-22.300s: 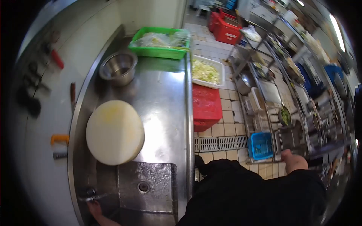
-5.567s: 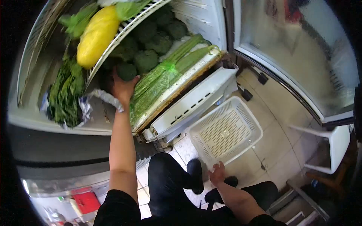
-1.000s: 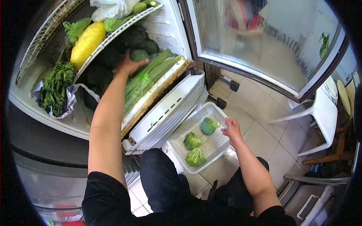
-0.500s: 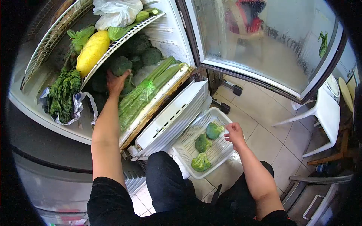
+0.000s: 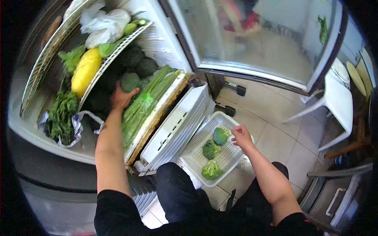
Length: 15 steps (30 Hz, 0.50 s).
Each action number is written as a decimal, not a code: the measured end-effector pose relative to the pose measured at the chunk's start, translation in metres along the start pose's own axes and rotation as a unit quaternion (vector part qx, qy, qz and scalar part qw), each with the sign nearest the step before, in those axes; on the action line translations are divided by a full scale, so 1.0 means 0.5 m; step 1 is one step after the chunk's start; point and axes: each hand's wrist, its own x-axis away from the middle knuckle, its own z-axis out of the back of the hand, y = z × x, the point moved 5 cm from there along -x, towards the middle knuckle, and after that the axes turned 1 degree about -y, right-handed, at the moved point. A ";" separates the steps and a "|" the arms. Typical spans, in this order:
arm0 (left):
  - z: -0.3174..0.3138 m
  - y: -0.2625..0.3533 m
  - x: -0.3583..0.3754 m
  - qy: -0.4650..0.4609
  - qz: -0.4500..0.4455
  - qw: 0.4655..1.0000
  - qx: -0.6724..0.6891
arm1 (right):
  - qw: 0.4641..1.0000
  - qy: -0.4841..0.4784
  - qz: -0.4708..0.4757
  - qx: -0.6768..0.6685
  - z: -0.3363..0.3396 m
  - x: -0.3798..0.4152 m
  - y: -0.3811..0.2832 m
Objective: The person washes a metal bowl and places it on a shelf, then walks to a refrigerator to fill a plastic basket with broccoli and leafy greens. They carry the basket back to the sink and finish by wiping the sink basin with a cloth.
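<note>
My left hand [image 5: 121, 97] is inside the fridge on the lower shelf, its fingers wrapped round a dark green broccoli head [image 5: 130, 81]. More broccoli [image 5: 146, 67] lies in shadow behind and beside it. A bundle of wrapped celery [image 5: 147, 97] lies just right of this hand. Lower right, my right hand [image 5: 242, 139] has its fingers curled together over the right rim of a white plastic basket [image 5: 191, 154]; what they hold, if anything, is hidden. Inside the basket lie three broccoli heads: one at the back [image 5: 221, 135], one in the middle [image 5: 211, 149] and one in front [image 5: 212, 170].
A wire shelf [image 5: 114, 48] above my left hand carries a yellow squash [image 5: 86, 71], a plastic bag [image 5: 104, 25] and leafy greens [image 5: 62, 118]. The glass fridge door [image 5: 256, 43] stands open. A white chair [image 5: 336, 102] is on the tiled floor at right.
The whole view has shifted slightly. My left hand has drawn the broccoli head a little toward the celery. My right hand stays by the basket's rim.
</note>
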 end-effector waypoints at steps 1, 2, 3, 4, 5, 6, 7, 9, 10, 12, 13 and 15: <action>0.001 -0.018 -0.002 0.013 -0.018 0.999 0.043 | 1.000 0.001 0.012 0.003 0.003 0.000 -0.002; -0.001 -0.026 -0.008 0.021 -0.039 0.995 0.085 | 1.000 0.006 0.017 0.004 0.007 0.017 -0.019; 0.002 -0.031 -0.007 0.041 -0.022 0.997 0.058 | 1.000 0.023 0.005 -0.009 0.014 0.015 -0.012; 0.014 -0.036 0.001 0.062 -0.003 0.998 0.027 | 0.999 0.025 0.028 0.000 0.017 0.011 -0.008; 0.034 -0.026 0.011 0.075 -0.031 0.996 0.038 | 0.998 0.023 0.052 0.010 0.016 0.006 -0.010; 0.047 -0.022 0.019 0.088 -0.057 0.993 0.050 | 0.999 0.032 0.039 0.001 0.014 0.008 -0.015; 0.040 -0.035 0.013 0.074 -0.066 0.994 0.046 | 0.999 0.024 0.042 0.009 0.012 0.018 -0.030; 0.041 -0.065 -0.003 0.119 -0.093 0.987 0.058 | 0.999 0.021 0.038 0.014 0.014 0.016 -0.021; 0.036 -0.071 -0.001 0.113 -0.100 0.987 0.059 | 0.997 0.023 0.064 0.041 0.013 0.000 -0.009; 0.041 -0.089 0.001 0.135 -0.075 0.987 0.055 | 0.994 0.018 0.082 0.062 0.010 0.001 -0.013; 0.037 -0.104 -0.007 0.135 -0.082 0.986 0.055 | 0.995 0.023 0.083 0.057 0.011 0.003 -0.014; 0.033 -0.126 -0.021 0.179 -0.105 0.977 0.049 | 0.994 0.027 0.074 0.074 0.012 0.003 -0.014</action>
